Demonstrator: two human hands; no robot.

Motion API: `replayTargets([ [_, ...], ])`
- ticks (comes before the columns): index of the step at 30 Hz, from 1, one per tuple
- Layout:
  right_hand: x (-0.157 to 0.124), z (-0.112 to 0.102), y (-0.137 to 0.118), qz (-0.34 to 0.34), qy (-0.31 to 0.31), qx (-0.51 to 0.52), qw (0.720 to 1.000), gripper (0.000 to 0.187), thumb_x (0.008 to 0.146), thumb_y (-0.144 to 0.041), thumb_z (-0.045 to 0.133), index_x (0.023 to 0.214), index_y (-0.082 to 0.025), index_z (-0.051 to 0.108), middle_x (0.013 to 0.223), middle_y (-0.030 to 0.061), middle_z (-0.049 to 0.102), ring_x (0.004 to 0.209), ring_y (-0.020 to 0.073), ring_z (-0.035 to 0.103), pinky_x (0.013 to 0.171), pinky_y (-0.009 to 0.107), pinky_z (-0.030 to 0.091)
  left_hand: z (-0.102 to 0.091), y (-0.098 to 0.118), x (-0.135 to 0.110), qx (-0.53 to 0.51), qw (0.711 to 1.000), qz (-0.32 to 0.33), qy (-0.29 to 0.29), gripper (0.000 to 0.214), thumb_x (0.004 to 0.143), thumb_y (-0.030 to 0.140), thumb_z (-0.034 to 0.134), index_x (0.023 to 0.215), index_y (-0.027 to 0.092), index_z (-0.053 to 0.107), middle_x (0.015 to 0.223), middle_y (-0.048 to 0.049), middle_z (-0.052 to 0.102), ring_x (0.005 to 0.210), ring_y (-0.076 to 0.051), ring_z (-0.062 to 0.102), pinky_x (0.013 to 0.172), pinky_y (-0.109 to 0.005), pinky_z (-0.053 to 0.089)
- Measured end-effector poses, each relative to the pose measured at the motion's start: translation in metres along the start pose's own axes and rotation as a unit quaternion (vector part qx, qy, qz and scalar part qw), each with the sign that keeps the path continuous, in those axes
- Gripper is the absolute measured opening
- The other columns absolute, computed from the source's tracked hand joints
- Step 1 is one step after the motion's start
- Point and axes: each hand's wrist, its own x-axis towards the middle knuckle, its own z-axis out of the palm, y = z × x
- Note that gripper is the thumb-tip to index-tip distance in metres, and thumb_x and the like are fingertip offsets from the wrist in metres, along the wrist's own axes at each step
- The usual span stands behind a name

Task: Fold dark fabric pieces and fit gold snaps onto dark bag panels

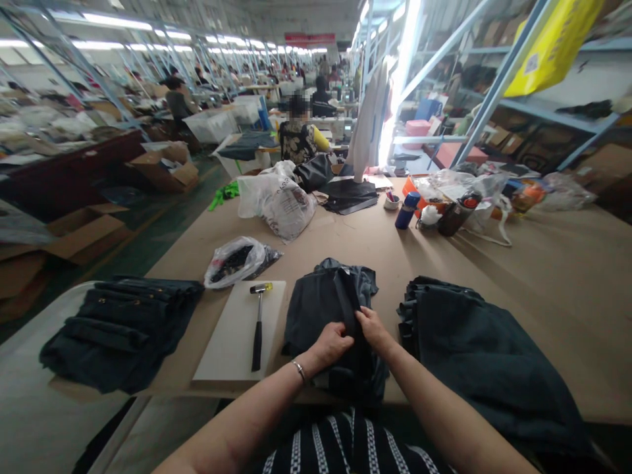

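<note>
Dark folded cloth pieces, apparently garments (316,299), lie on the table in front of me. My left hand (333,343) is closed on the dark garment at its middle, fingers curled into the cloth. Just right of it, my right hand (374,327) pinches a raised fold of the same garment. The fingertips of both hands are partly hidden by the cloth. To the left, a hammer (257,329) with a black handle and a yellow-tipped head rests on a white board (224,345).
Stacks of dark garments flank me, one left (123,329) and one right (474,355). Farther back are an open plastic bag of small dark pieces (236,262), a filled white bag (284,204), a blue bottle (407,210) and a dark bottle (459,214). A person (299,135) sits beyond the table.
</note>
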Motion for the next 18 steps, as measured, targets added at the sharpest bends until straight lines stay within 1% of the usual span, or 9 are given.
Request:
replayTargets([
  [2, -0.006, 0.002, -0.006, -0.018, -0.006, 0.012, 1.000, 0.026, 0.074, -0.037, 0.045, 0.080, -0.017, 0.062, 0.076, 0.0030, 0.066, 0.075, 0.0201, 0.059, 0.071, 0.031, 0.049, 0.000, 0.003, -0.003, -0.087, 0.996, -0.009, 0.028, 0.024, 0.062, 0.016, 0.060, 0.084, 0.010, 0.065, 0.067, -0.0010, 0.064, 0.057, -0.012, 0.055, 0.055, -0.023, 0.043],
  [4, -0.014, 0.003, -0.013, -0.036, -0.017, 0.018, 0.999, 0.020, 0.069, -0.033, 0.051, 0.079, -0.018, 0.061, 0.075, 0.0009, 0.066, 0.073, 0.0185, 0.058, 0.070, 0.029, 0.048, -0.003, 0.009, -0.005, -0.198, 0.978, -0.026, 0.052, 0.031, 0.060, 0.018, 0.066, 0.090, 0.009, 0.064, 0.073, -0.0044, 0.067, 0.062, -0.015, 0.060, 0.061, -0.026, 0.047],
  [7, -0.019, -0.008, -0.025, -0.037, -0.013, 0.017, 0.999, 0.013, 0.058, -0.025, 0.057, 0.069, -0.019, 0.057, 0.066, -0.0028, 0.060, 0.065, 0.0149, 0.053, 0.062, 0.025, 0.044, -0.010, 0.024, -0.012, -0.299, 0.952, -0.055, 0.041, 0.034, 0.055, 0.010, 0.067, 0.088, 0.009, 0.064, 0.072, -0.0060, 0.068, 0.062, -0.017, 0.062, 0.063, -0.028, 0.049],
  [9, -0.013, -0.027, -0.031, -0.019, 0.018, 0.016, 1.000, 0.010, 0.051, -0.020, 0.057, 0.058, -0.019, 0.049, 0.054, -0.0057, 0.050, 0.060, 0.0124, 0.047, 0.057, 0.022, 0.040, -0.013, 0.041, -0.024, -0.341, 0.937, -0.070, -0.014, 0.031, 0.054, 0.006, 0.062, 0.085, 0.010, 0.064, 0.070, -0.0056, 0.068, 0.060, -0.016, 0.062, 0.063, -0.029, 0.049],
  [11, -0.003, -0.052, -0.034, 0.006, 0.053, 0.026, 0.998, 0.011, 0.051, -0.018, 0.055, 0.057, -0.019, 0.046, 0.050, -0.0068, 0.044, 0.059, 0.0117, 0.045, 0.057, 0.022, 0.037, -0.012, 0.060, -0.038, -0.380, 0.915, -0.074, -0.116, 0.029, 0.053, 0.004, 0.058, 0.081, 0.009, 0.063, 0.070, -0.0067, 0.068, 0.063, -0.018, 0.063, 0.066, -0.030, 0.050],
  [13, 0.006, -0.075, -0.032, 0.039, 0.066, 0.048, 0.996, 0.010, 0.054, -0.019, 0.054, 0.063, -0.019, 0.050, 0.052, -0.0060, 0.048, 0.061, 0.0126, 0.047, 0.058, 0.022, 0.038, -0.008, 0.080, -0.051, -0.408, 0.885, -0.061, -0.215, 0.030, 0.051, 0.003, 0.056, 0.080, 0.008, 0.064, 0.071, -0.0080, 0.069, 0.068, -0.020, 0.065, 0.071, -0.033, 0.050],
  [14, 0.009, -0.083, -0.032, 0.058, 0.060, 0.063, 0.995, 0.011, 0.056, -0.020, 0.054, 0.067, -0.019, 0.053, 0.054, -0.0048, 0.051, 0.062, 0.0136, 0.049, 0.058, 0.023, 0.039, -0.006, 0.089, -0.054, -0.415, 0.874, -0.049, -0.247, 0.030, 0.051, 0.003, 0.055, 0.079, 0.008, 0.064, 0.071, -0.0080, 0.069, 0.069, -0.021, 0.066, 0.073, -0.034, 0.050],
  [16, 0.008, -0.090, -0.034, 0.096, 0.026, 0.095, 0.991, 0.013, 0.058, -0.022, 0.054, 0.069, -0.017, 0.056, 0.054, -0.0014, 0.055, 0.061, 0.0164, 0.053, 0.058, 0.026, 0.042, -0.006, 0.101, -0.054, -0.415, 0.867, -0.034, -0.274, 0.027, 0.054, 0.004, 0.055, 0.079, 0.008, 0.064, 0.070, -0.0074, 0.069, 0.068, -0.019, 0.065, 0.074, -0.034, 0.050],
  [18, 0.001, -0.086, -0.044, 0.121, -0.021, 0.132, 0.984, 0.015, 0.061, -0.026, 0.052, 0.068, -0.015, 0.057, 0.054, 0.0030, 0.057, 0.060, 0.0199, 0.056, 0.059, 0.031, 0.045, -0.012, 0.103, -0.044, -0.402, 0.879, -0.028, -0.255, 0.025, 0.056, 0.005, 0.054, 0.079, 0.009, 0.064, 0.068, -0.0067, 0.069, 0.065, -0.018, 0.064, 0.073, -0.032, 0.050],
])
